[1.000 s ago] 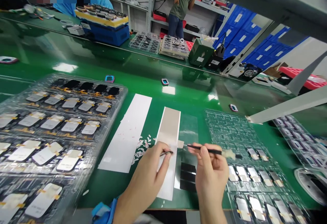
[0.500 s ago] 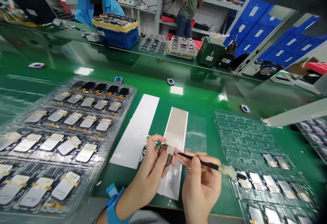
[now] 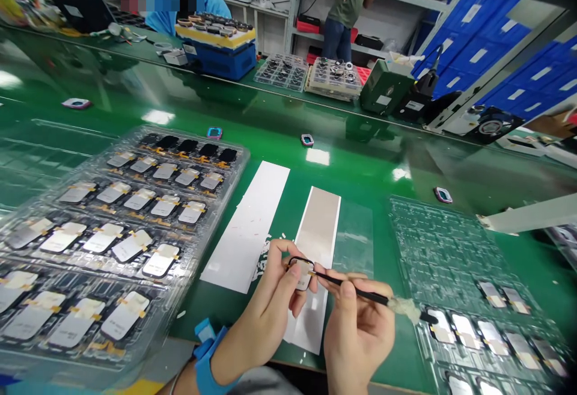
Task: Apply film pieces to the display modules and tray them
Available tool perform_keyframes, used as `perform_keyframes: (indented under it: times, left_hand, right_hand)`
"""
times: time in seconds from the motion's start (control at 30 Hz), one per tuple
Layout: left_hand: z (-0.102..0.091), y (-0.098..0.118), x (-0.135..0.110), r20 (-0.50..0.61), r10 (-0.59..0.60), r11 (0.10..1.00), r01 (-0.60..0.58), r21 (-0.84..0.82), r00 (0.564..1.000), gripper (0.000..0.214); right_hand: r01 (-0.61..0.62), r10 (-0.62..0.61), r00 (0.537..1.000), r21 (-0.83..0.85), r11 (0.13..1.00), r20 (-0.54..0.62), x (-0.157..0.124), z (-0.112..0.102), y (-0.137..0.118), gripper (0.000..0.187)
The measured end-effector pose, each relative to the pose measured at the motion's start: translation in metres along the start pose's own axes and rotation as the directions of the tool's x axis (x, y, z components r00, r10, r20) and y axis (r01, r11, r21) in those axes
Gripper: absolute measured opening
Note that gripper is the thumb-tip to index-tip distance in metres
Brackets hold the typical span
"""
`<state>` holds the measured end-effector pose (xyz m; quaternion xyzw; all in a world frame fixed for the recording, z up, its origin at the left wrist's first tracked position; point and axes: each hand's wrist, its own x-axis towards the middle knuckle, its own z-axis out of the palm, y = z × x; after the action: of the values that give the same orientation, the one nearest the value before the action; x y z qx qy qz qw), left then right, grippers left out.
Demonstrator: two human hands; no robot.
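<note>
My left hand (image 3: 264, 320), wearing a blue wristband, pinches a small watch-type display module (image 3: 303, 279) between thumb and fingers. Its pale back faces up, and a black edge shows along the top. Black tweezers (image 3: 354, 285) lie in my right hand (image 3: 358, 335), closed around them, with their tips at the right side of the module. Whether the tips grip anything is too small to tell. A pale wrapping covers the tweezers' rear end. Beneath my hands lies a strip with a beige face and white edges (image 3: 319, 217); left of it is a white sheet (image 3: 250, 223).
A clear plastic tray (image 3: 231, 169) at left holds rows of similar modules. Another tray (image 3: 437, 235) at right holds several near its front. White scraps (image 3: 262, 263) lie between the sheets. Small framed parts (image 3: 307, 140) sit further back. Two people are beyond the bench.
The display module has turned in my left hand, so more of its pale back shows. The tweezer tips stay beside it. The whole view has shifted slightly.
</note>
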<state>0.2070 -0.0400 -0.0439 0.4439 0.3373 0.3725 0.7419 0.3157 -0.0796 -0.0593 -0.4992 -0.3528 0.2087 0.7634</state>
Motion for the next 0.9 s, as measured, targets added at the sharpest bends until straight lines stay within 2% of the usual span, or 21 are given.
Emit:
perform_keyframes:
  times: [0.53,0.77,0.9]
  left_hand:
    - [0.0004,0.003,0.0001,-0.003,0.006,1.0,-0.006,0.025,1.0,0.021]
    - [-0.0002,0.0006,-0.0007,-0.01,0.06,0.996,-0.059,0.068,0.998,0.025]
    - [-0.0024,-0.0049,0.0033,-0.048,0.098,0.992,-0.094,0.09,0.994,0.024]
  right_hand:
    - [0.006,-0.006,1.0,-0.017,1.0,0.016,-0.0003,0.0,-0.0005,0.009]
    - [-0.046,0.045,0.999,0.026,0.999,0.028,-0.0007,-0.0004,-0.0003,0.01]
    - [-0.032,0.031,0.999,0.052,0.998,0.026,0.0035,-0.0005,-0.0063,0.01]
